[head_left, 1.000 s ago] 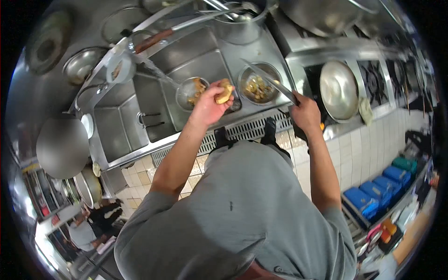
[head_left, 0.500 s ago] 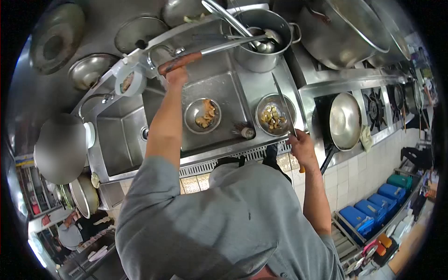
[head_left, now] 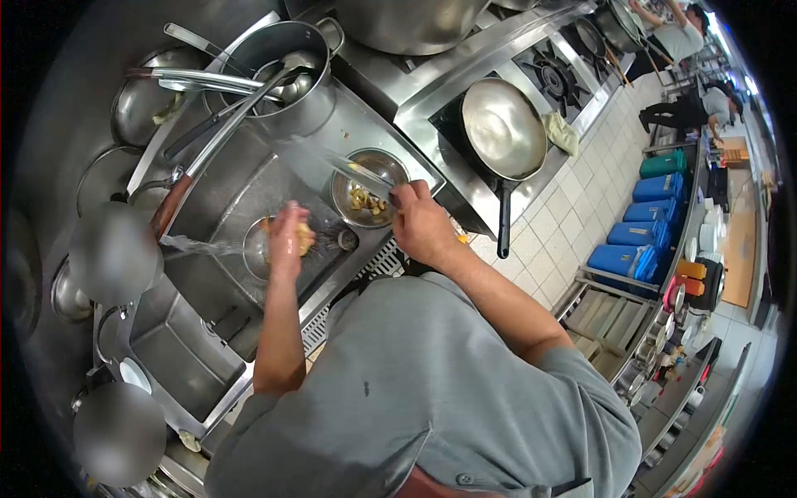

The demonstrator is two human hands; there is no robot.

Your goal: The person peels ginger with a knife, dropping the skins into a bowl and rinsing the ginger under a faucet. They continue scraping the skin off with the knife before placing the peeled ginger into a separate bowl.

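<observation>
My left hand [head_left: 286, 241] reaches over a metal bowl [head_left: 251, 259] in the sink, right at the pale brown, knobbly pieces that look like ginger [head_left: 307, 238]. Its fingers are blurred and partly hidden, so I cannot tell whether they grip a piece. A stream of water [head_left: 199, 246] runs toward this bowl. My right hand [head_left: 423, 222] is closed round the handle of a knife, whose broad blade [head_left: 353, 170] is smeared by motion above a second metal bowl [head_left: 397, 166]. Yellowish cut pieces [head_left: 364, 199] lie in that second bowl.
A tall pot [head_left: 307, 108] holding ladles stands behind the bowls. One long utensil with a wooden handle [head_left: 172, 207] slants across the sink edge. To the right, a wok [head_left: 502, 129] rests on the stove, its handle toward me. People [head_left: 706, 108] are in the far background.
My view has turned. My left hand has come down from beside the wooden handle to the sink bowl, and a water stream now shows. The knife has swung over the bowl of cut pieces.
</observation>
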